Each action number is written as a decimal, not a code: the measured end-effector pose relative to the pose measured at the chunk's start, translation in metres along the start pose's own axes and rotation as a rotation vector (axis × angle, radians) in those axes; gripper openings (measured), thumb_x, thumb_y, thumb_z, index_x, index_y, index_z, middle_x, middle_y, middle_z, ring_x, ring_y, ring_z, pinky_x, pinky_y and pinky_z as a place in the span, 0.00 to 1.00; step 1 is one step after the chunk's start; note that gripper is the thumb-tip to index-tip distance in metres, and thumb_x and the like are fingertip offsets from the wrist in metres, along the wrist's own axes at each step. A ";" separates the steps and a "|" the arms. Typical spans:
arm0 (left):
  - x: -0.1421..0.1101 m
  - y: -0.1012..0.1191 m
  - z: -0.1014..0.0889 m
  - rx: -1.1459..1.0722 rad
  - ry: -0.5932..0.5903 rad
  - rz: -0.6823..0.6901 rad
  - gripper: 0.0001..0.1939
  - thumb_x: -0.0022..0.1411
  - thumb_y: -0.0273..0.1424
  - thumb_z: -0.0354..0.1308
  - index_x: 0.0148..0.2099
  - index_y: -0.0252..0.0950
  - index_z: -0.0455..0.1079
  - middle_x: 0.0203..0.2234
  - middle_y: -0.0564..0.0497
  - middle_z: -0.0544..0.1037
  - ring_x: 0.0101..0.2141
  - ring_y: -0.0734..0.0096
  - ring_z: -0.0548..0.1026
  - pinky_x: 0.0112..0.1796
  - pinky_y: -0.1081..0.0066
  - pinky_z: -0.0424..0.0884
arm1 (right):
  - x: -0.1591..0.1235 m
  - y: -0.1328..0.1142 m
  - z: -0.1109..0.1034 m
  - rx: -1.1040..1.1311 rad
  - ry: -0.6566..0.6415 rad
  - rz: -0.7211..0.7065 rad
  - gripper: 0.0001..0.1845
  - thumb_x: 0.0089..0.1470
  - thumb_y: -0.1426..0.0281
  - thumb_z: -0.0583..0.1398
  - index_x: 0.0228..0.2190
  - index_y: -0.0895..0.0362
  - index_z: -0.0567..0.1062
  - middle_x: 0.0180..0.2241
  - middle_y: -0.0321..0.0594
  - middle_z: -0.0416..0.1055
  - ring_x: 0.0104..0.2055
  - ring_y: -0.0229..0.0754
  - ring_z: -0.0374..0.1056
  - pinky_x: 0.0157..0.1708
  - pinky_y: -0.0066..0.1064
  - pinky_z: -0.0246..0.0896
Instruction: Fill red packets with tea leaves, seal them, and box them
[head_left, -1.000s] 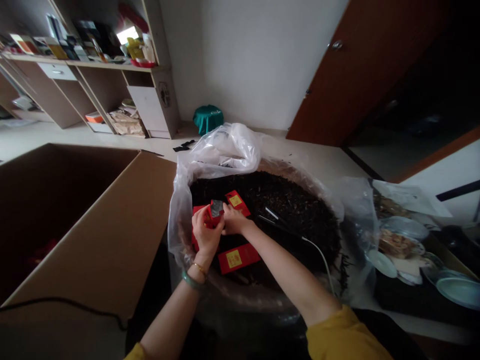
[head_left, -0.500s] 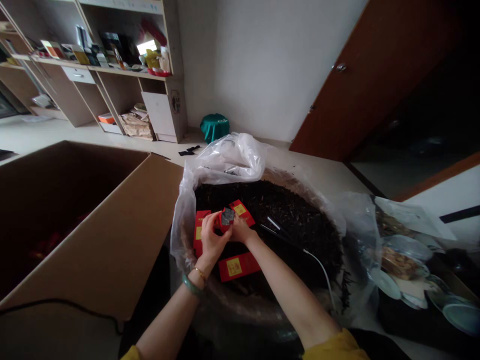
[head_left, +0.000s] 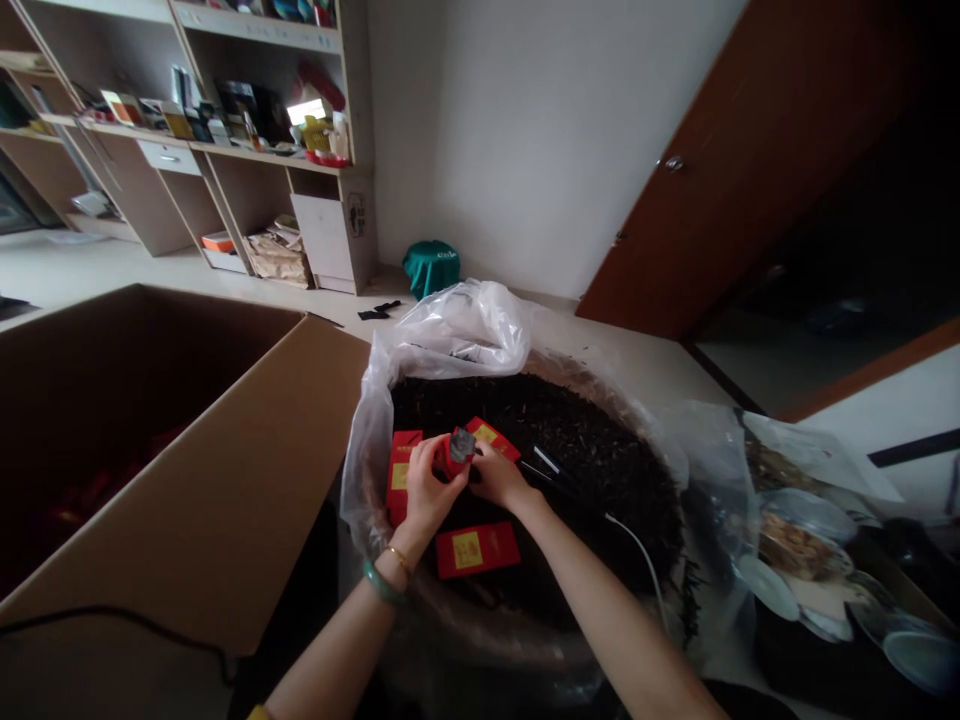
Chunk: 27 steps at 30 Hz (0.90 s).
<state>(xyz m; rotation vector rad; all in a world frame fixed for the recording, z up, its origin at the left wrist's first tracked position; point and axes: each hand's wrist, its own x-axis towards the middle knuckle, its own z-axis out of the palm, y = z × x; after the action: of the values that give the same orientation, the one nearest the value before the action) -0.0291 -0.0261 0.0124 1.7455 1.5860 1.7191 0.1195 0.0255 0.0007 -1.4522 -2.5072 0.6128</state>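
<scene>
My left hand (head_left: 431, 487) is wrapped round a small red box (head_left: 453, 456), tilted so that a dark grey end faces up toward me. Close on its right side is my right hand (head_left: 497, 474), fingers curled together; what is in them, if anything, is hidden. Both hands are over a big round tub lined with clear plastic (head_left: 379, 400), full of dark, dry, leaf-like shreds (head_left: 592, 430). Lying on the shreds are a flat red box with a yellow label (head_left: 491, 550), another red box (head_left: 405, 450) at left and a third red box (head_left: 499, 438) behind my hands.
A large open cardboard box (head_left: 277, 450) stands at left, with red items (head_left: 97, 490) inside. A dark tool with a white cord (head_left: 637, 550) lies on the shreds. At right are bowls and lids (head_left: 772, 590). Behind are shelves (head_left: 255, 150), a green-covered bin (head_left: 433, 268) and a brown door (head_left: 675, 170).
My right hand has shifted right and drawn slightly away from the held box. My left hand still holds that box, moved a little right. The camera view has tipped up slightly.
</scene>
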 end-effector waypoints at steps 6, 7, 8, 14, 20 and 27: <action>-0.003 -0.002 0.003 -0.032 -0.081 -0.064 0.21 0.49 0.27 0.63 0.47 0.38 0.67 0.40 0.47 0.74 0.41 0.62 0.74 0.39 0.62 0.74 | -0.014 0.022 -0.020 0.302 0.204 0.018 0.10 0.40 0.75 0.65 0.30 0.54 0.76 0.34 0.38 0.70 0.38 0.44 0.67 0.42 0.37 0.61; -0.003 -0.003 0.004 -0.031 -0.085 -0.067 0.21 0.49 0.27 0.63 0.47 0.38 0.67 0.40 0.48 0.74 0.41 0.62 0.74 0.39 0.62 0.74 | -0.017 0.023 -0.025 0.365 0.233 0.037 0.09 0.39 0.73 0.65 0.29 0.54 0.75 0.33 0.37 0.71 0.38 0.45 0.68 0.42 0.38 0.61; -0.003 -0.004 0.004 -0.029 -0.091 -0.067 0.21 0.49 0.27 0.63 0.47 0.38 0.67 0.40 0.48 0.74 0.41 0.62 0.74 0.39 0.62 0.74 | -0.019 0.023 -0.030 0.436 0.255 0.067 0.09 0.39 0.70 0.66 0.28 0.54 0.75 0.33 0.37 0.72 0.38 0.45 0.68 0.42 0.38 0.61; -0.003 -0.006 0.004 -0.010 -0.132 -0.046 0.21 0.49 0.28 0.64 0.47 0.38 0.67 0.39 0.48 0.75 0.40 0.62 0.74 0.39 0.61 0.74 | -0.040 0.001 -0.075 0.818 0.236 0.213 0.14 0.37 0.63 0.66 0.29 0.54 0.73 0.29 0.33 0.71 0.26 0.39 0.65 0.28 0.33 0.63; -0.004 -0.008 0.005 0.015 -0.144 -0.026 0.23 0.47 0.27 0.65 0.47 0.38 0.68 0.39 0.48 0.75 0.39 0.62 0.73 0.38 0.63 0.73 | -0.041 -0.037 -0.112 0.625 0.130 0.037 0.10 0.40 0.69 0.64 0.30 0.55 0.74 0.26 0.32 0.71 0.27 0.39 0.66 0.31 0.31 0.62; -0.005 -0.010 0.007 0.013 -0.151 -0.047 0.24 0.47 0.27 0.65 0.48 0.38 0.67 0.39 0.48 0.74 0.40 0.62 0.73 0.39 0.62 0.72 | -0.022 -0.063 -0.115 0.227 0.091 -0.109 0.17 0.37 0.79 0.62 0.33 0.53 0.78 0.35 0.37 0.72 0.39 0.43 0.68 0.44 0.35 0.61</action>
<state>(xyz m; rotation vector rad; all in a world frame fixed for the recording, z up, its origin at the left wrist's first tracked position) -0.0273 -0.0227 -0.0004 1.7825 1.5635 1.5208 0.1214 0.0087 0.1326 -1.2267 -2.3414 0.7650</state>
